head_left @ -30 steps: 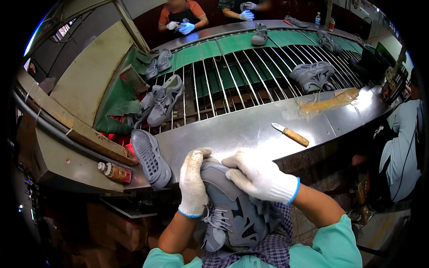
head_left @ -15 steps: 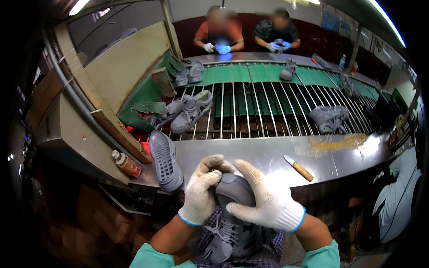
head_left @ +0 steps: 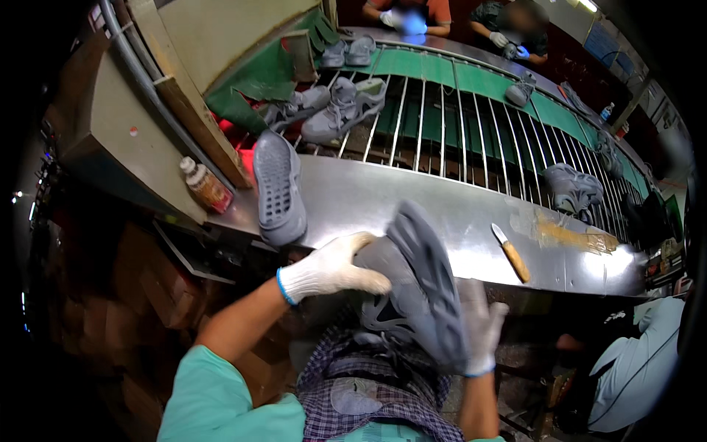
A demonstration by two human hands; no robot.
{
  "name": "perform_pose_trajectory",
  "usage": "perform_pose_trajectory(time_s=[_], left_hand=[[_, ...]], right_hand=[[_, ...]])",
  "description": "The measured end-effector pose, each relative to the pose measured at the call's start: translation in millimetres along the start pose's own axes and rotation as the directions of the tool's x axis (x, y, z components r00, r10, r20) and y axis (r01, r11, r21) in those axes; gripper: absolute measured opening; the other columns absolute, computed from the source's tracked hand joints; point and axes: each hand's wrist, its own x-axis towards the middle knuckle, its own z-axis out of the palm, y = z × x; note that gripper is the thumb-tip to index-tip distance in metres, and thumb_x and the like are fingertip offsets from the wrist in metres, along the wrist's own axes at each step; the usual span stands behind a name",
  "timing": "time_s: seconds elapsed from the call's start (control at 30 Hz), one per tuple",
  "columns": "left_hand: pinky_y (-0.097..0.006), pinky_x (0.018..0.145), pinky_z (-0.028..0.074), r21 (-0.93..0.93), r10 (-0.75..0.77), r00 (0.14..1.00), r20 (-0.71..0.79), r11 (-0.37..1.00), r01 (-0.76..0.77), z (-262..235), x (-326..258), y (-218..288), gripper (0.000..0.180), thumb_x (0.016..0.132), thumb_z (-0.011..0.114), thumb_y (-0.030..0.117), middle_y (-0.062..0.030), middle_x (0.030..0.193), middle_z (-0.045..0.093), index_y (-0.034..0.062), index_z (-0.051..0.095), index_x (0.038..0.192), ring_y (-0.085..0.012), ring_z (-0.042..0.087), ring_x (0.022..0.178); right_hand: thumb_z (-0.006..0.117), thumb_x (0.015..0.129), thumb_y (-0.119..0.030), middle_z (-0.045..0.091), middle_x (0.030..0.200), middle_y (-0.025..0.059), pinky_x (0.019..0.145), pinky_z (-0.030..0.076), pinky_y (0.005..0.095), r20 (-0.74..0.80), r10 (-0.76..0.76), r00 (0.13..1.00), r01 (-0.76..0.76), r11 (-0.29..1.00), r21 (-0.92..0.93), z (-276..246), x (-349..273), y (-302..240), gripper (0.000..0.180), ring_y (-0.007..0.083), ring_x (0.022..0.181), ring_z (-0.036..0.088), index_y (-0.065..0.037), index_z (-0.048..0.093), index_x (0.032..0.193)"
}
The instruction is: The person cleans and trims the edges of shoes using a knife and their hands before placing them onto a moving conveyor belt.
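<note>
Over my lap a grey sneaker (head_left: pixel 412 287) is tilted, toe up, its sole turned to the right. My left hand (head_left: pixel 335 267), in a white knit glove with a blue cuff, is closed on the upper near the toe. Against the sole side, toward the heel, is my gloved right hand (head_left: pixel 482 324); it is blurred and partly hidden behind the shoe, with its visible fingers apart. On the metal ledge to the left stands a grey sole (head_left: pixel 278 195), tread side showing. A knife (head_left: pixel 510 254) with a wooden handle lies on the ledge to the right.
Beyond the steel ledge (head_left: pixel 434 199) runs a rack of metal bars (head_left: pixel 471 147) carrying several grey shoes, among them one pair (head_left: pixel 342 107) at left and one shoe (head_left: pixel 573 186) at right. A bottle (head_left: pixel 206 184) stands by the left post. Two people work across the rack.
The sneaker has been turned and raised so its sole faces right. My right hand has moved from the toe to the sole side. The view has shifted downward and tilted.
</note>
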Motion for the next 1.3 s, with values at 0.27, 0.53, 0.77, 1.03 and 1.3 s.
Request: perform_pose_trajectory(time_s=[0.27,0.53,0.77,1.03,1.3], left_hand=[[-0.046,0.097,0.060,0.727,-0.148,0.951,0.270,0.679,-0.101,63.1,33.0,45.9,0.106,0.072,0.088,0.072,-0.0277,0.122,0.075,0.0004,0.060,0.146,-0.0428,0.075,0.110],[-0.045,0.096,0.061,0.759,-0.141,0.939,0.313,0.632,-0.158,76.3,35.3,37.1,0.106,0.071,0.088,0.073,-0.0211,0.122,0.075,0.0033,0.059,0.145,-0.0388,0.076,0.110],[-0.041,0.106,0.057,0.393,-0.019,0.990,0.137,0.919,-0.037,23.1,-2.1,-46.6,0.106,0.069,0.096,0.064,-0.0181,0.132,0.075,0.0009,0.061,0.147,-0.0306,0.073,0.121],[-0.031,0.085,0.059,0.062,0.049,0.999,-0.001,0.997,-0.049,39.6,74.2,-55.7,0.035,0.103,0.075,0.033,-0.0095,0.099,0.082,-0.0008,0.082,0.105,-0.0169,0.075,0.089],[-0.046,0.099,0.059,0.486,0.617,0.775,-0.136,0.724,-0.490,103.0,60.8,-23.6,0.054,0.095,0.077,0.044,-0.0229,0.128,0.070,-0.0008,0.072,0.125,-0.0365,0.071,0.115]], right_hand=[[0.028,0.117,-0.033,0.056,0.154,0.0256,0.123,0.044,0.0439,0.011,0.174,0.985,-0.173,0.968,0.181,-14.2,50.7,-7.1,0.061,0.0314,0.145,0.054,0.003,0.036,0.166],[0.062,0.100,-0.065,0.074,0.133,0.0210,0.106,0.056,0.0462,0.376,0.295,0.878,0.373,0.068,-0.925,15.9,45.7,-108.3,0.074,0.0408,0.118,0.073,-0.010,0.064,0.150],[0.068,0.102,-0.045,0.056,0.160,0.0225,0.127,0.040,0.0466,-0.066,0.095,0.993,-0.113,0.916,-0.385,-122.1,-21.5,66.2,0.077,0.0364,0.148,0.053,0.003,0.049,0.160],[0.068,0.094,-0.030,0.070,0.142,0.0182,0.126,0.038,0.0543,0.462,-0.070,0.884,0.375,0.696,-0.613,-43.5,-57.1,-35.4,0.026,0.0386,0.148,0.054,-0.007,0.081,0.089],[0.073,0.088,-0.038,0.061,0.142,0.0229,0.113,0.052,0.0435,0.291,0.041,0.956,0.175,0.717,-0.675,-3.3,-36.6,-53.7,0.076,0.0350,0.128,0.067,0.004,0.050,0.147]])
